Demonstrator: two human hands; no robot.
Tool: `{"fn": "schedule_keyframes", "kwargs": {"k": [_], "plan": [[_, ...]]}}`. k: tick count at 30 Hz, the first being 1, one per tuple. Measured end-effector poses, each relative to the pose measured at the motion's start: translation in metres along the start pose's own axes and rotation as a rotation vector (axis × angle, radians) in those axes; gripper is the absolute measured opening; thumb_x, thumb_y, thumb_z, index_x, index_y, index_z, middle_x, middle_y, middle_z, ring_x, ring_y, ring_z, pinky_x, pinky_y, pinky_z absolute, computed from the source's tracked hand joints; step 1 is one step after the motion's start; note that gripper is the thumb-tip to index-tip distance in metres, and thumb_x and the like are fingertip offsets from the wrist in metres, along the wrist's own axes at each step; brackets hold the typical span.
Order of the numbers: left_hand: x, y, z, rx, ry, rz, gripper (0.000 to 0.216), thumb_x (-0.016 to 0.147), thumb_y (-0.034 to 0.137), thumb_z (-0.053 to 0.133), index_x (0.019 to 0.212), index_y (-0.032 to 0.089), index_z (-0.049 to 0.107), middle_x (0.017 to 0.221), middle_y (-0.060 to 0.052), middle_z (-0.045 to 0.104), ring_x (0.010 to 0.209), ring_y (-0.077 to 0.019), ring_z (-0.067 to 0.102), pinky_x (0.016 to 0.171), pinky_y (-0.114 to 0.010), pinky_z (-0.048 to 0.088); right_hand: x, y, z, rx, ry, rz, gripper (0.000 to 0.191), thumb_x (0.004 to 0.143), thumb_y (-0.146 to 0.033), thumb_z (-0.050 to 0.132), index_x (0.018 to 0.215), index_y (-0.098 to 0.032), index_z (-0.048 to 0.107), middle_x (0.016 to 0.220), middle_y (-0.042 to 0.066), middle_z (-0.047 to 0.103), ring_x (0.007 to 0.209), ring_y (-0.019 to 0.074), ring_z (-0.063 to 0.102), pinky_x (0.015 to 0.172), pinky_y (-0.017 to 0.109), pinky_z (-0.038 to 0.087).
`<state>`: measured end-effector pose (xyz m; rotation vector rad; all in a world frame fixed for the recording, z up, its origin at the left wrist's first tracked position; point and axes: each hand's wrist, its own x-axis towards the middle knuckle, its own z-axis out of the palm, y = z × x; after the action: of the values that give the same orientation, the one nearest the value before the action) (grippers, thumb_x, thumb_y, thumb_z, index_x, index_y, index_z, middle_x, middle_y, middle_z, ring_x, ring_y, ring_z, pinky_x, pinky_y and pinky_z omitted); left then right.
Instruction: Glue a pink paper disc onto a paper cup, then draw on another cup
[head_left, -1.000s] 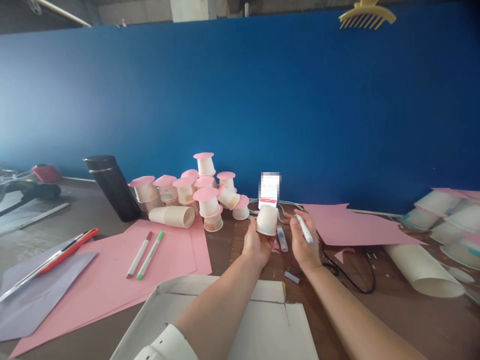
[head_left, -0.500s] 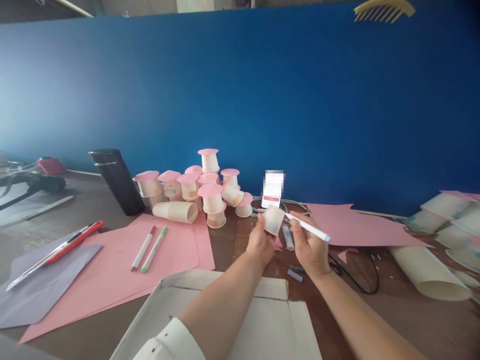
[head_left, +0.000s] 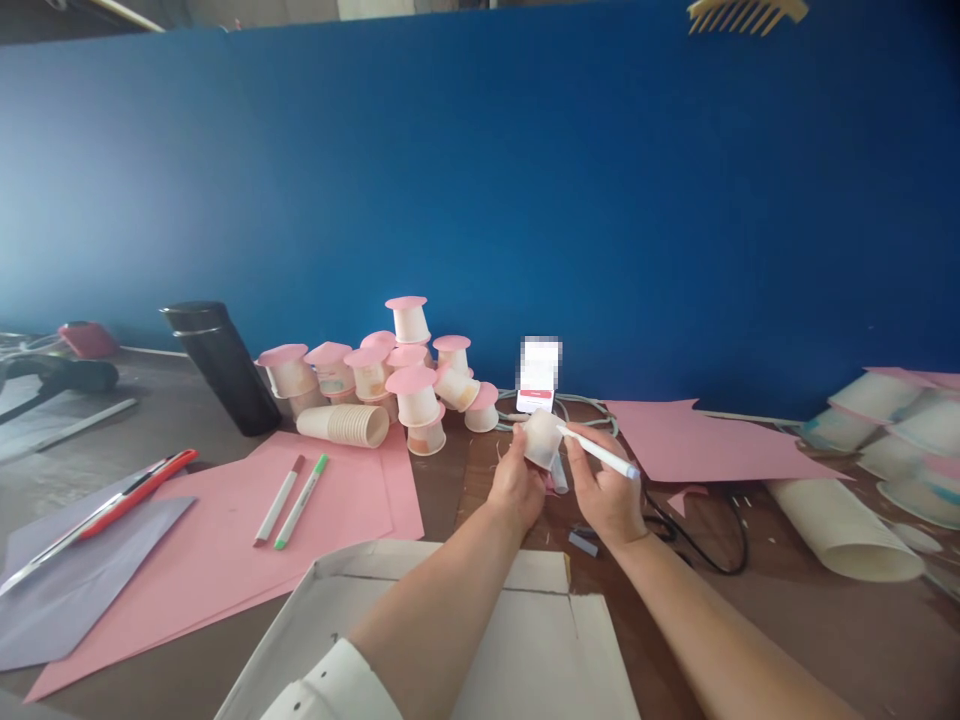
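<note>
My left hand (head_left: 519,488) is closed around a small white paper cup (head_left: 541,438), tilted in front of a lit phone (head_left: 538,375). A white marker (head_left: 604,455) with a bluish end sits in my right hand (head_left: 609,497), its tip at the cup's right side; whether it touches cannot be made out. A small grey marker cap (head_left: 583,544) lies on the table below my right hand. To the left, several paper cups with pink paper tops (head_left: 411,380) stand stacked in a group. A nested stack of white cups (head_left: 343,426) lies on its side before them.
Pink paper sheets (head_left: 225,540) carry two markers (head_left: 300,502). A red utility knife (head_left: 135,495) rests on a purple sheet (head_left: 60,610). A black flask (head_left: 225,370), a pink sheet (head_left: 712,440), a cup stack on its side (head_left: 840,530) and white cardboard (head_left: 540,640) surround my arms.
The whole view has shifted slightly, so things appear a little further left. My right hand has brought the marker closer in against the cup, still held in my left.
</note>
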<state>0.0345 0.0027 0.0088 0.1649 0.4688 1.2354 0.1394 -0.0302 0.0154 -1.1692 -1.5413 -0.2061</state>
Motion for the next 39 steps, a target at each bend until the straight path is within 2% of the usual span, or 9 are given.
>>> {"fn": "schedule_keyframes", "kwargs": {"k": [8,15,24,39], "plan": [[-0.0021,-0.0002,0.0025,-0.010,-0.015,-0.016,0.029,0.088,0.038,0.055,0.096,0.012,0.066,0.096,-0.010,0.071,0.080,-0.0152,0.068,0.071,-0.022,0.055,-0.0005,0.0010,0.0015,-0.015,0.004,-0.023,0.021,0.089,-0.029,0.054,0.105,-0.021,0.063,0.100,0.008,0.069,0.094,0.0222,0.064,0.087,0.040,0.051],[-0.0013,-0.0003,0.0021,-0.013,-0.017,-0.021,0.029,0.087,0.038,0.057,0.097,0.013,0.066,0.101,-0.012,0.070,0.085,-0.0161,0.068,0.076,-0.023,0.054,-0.0010,0.0021,0.0013,-0.024,-0.004,-0.001,0.022,0.089,-0.032,0.053,0.105,-0.021,0.063,0.100,0.008,0.069,0.093,0.0230,0.064,0.087,0.041,0.051],[-0.0007,-0.0008,0.0012,0.031,-0.027,-0.022,0.031,0.085,0.040,0.059,0.097,0.012,0.066,0.095,-0.012,0.071,0.082,-0.0180,0.068,0.069,-0.024,0.055,-0.0013,0.0032,0.0015,-0.032,-0.008,0.007,0.023,0.090,-0.034,0.052,0.105,-0.021,0.064,0.100,0.009,0.069,0.094,0.0233,0.064,0.087,0.042,0.051],[-0.0019,-0.0004,0.0035,-0.007,-0.008,-0.018,0.026,0.086,0.035,0.059,0.097,0.013,0.066,0.098,-0.011,0.070,0.084,-0.0162,0.068,0.075,-0.023,0.055,-0.0014,0.0027,0.0014,-0.049,-0.002,0.015,0.024,0.090,-0.035,0.050,0.105,-0.021,0.064,0.101,0.009,0.069,0.093,0.0234,0.064,0.087,0.042,0.051]]}}
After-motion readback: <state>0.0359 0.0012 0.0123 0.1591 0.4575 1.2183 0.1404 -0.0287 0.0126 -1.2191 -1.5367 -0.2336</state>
